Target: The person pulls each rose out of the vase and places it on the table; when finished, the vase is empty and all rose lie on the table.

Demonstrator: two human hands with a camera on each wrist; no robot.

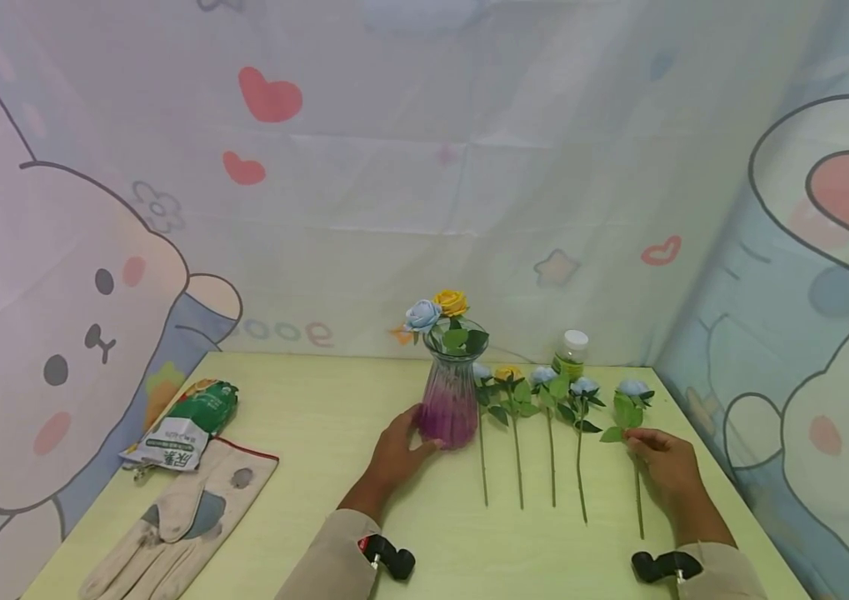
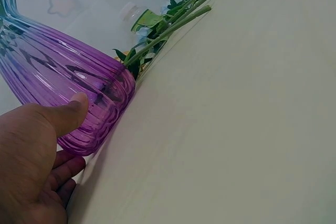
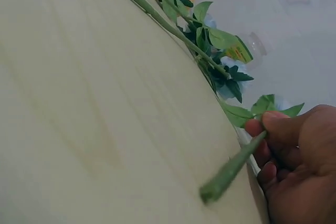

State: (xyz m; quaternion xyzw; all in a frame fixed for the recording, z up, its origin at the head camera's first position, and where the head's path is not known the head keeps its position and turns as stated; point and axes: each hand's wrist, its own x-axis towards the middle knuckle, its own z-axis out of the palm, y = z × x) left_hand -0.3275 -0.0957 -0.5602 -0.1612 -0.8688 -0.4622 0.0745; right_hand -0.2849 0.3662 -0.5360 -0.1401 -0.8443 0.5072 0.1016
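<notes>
One tabletop [image 1: 304, 417] carries the work. The vase [image 1: 450, 404] stands upright near the back edge, with one blue bloom [image 1: 422, 315] and one yellow bloom [image 1: 451, 302] showing above its mouth. Five flowers are outside: four lying flowers [image 1: 584, 387] in a row to its right, plus the blue flower [image 1: 628, 410] in my grasp. I judge the filling under way, under half complete. My left hand [image 1: 397, 450] curves round the vase's lower side, thumb against it; my right hand [image 1: 666, 462] pinches the fifth stem beside its lower leaf.
</notes>
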